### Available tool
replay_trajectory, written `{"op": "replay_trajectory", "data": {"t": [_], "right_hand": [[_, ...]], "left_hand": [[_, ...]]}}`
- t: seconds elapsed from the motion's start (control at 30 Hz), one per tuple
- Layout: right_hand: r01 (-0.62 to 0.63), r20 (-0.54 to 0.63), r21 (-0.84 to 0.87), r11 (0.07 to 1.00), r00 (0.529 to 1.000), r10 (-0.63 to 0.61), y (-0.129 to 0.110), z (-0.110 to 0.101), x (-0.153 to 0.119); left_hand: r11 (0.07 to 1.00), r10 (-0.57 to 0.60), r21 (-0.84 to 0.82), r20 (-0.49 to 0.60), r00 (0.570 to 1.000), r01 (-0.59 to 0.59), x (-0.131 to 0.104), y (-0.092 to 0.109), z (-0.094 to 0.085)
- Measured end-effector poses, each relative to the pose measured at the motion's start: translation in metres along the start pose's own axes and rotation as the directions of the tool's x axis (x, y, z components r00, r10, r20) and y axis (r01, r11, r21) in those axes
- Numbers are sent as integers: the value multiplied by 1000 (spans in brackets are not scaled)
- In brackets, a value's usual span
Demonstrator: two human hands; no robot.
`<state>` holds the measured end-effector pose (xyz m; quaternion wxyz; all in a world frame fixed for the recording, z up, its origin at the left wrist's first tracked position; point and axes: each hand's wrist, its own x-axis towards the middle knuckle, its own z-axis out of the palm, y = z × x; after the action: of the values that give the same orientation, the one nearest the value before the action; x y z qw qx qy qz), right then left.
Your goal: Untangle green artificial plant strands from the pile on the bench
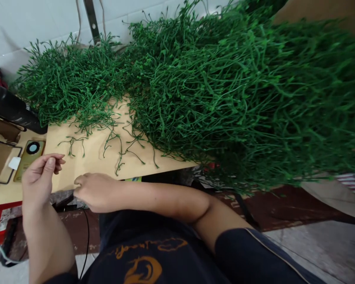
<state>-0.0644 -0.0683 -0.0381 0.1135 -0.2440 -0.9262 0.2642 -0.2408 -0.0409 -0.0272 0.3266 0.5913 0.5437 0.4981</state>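
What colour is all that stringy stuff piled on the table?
The stringy stuff is green, heaped on a tan table; the head view shows it.

Wooden table (91,157): green sprig heap (213,98) (loose strands too), phone (29,157).

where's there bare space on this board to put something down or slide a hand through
The free patch on the tan wooden board lies between the left hand, the right hand and the loose green sprigs. A narrower strip runs along the near edge towards the right. Crowded: the heap of green wiry plastic stems covers the far and right side; a gold phone fills the left end.
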Motion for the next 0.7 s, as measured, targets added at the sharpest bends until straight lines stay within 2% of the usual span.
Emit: {"op": "replay_trajectory", "data": {"t": [0.1,0.17,0.2,0.27,0.37,0.4,0.43,0.47,0.53,0.63,0.7], "right_hand": [[-103,-66,66,993,992,107,11,-21,-7],[-206,-158,105,973,962,221,21,-34,-15],[-275,-213,105,956,932,292,28,-38,-18],[-453,-331,57,890,832,445,42,-41,-22],[-707,-433,-56,705,654,621,63,-34,-23],[-751,-428,-82,656,620,657,69,-31,-23],[-772,-409,-97,628,606,682,74,-27,-21],[-776,-384,-101,622,608,695,77,-25,-20],[-740,-340,-77,668,650,680,79,-22,-16],[-644,-345,-11,765,720,602,74,-25,-12],[-596,-342,19,803,751,565,68,-28,-11]], "left_hand": [[1000,6,28,53,999,-7,4,-2,-3],[999,9,47,92,996,-13,7,-2,7],[998,5,68,116,993,-13,9,-2,16],[992,-21,124,174,984,-1,15,-3,36],[977,-88,209,253,963,34,28,-13,67],[969,-110,244,264,958,44,34,-18,76],[958,-133,282,267,955,54,39,-24,84],[948,-156,313,268,951,67,44,-29,92],[946,-203,301,275,940,116,53,-36,104],[957,-288,116,299,910,265,64,-36,116],[926,-358,-4,315,879,379,69,-32,118]]}}
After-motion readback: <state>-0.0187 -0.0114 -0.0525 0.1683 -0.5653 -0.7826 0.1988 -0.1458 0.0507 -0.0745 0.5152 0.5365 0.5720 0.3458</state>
